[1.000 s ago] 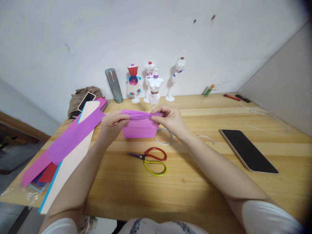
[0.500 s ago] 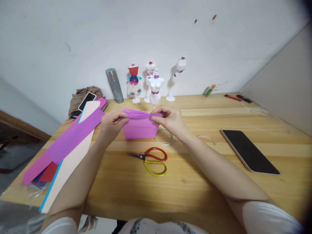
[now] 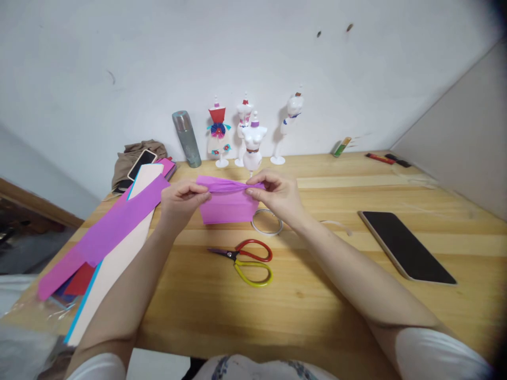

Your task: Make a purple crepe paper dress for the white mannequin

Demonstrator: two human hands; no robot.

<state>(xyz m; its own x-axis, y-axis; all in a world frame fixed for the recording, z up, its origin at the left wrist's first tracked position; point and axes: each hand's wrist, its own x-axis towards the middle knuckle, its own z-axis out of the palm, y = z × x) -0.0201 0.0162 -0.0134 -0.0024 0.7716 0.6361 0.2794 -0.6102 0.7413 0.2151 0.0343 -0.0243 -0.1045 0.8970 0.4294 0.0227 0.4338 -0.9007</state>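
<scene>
A sheet of purple crepe paper (image 3: 229, 207) is stretched between my hands above the table, its upper part gathered into narrow folds. My left hand (image 3: 184, 200) pinches the left end of the folds between thumb and fingers. At the other end, my right hand (image 3: 275, 194) pinches the same folds. A white ring of tape or wire (image 3: 266, 234) lies just below my right hand. Nearer to me, scissors (image 3: 237, 258) with one red and one yellow handle rest with their blades pointing left. A small white mannequin (image 3: 253, 140) stands right behind the paper.
More mannequins (image 3: 217, 132) line the wall beside a grey bottle (image 3: 187, 140). Strips of coloured paper (image 3: 114, 227) cover the table's left side, near a phone (image 3: 141, 163) and brown cloth (image 3: 134, 150). A dark tablet (image 3: 406, 245) lies right; a green glue stick (image 3: 341, 147) stands behind.
Both hands keep their pinch on the purple crepe paper. Its lower edge has risen very slightly, and my left hand has shifted a touch; little else differs.
</scene>
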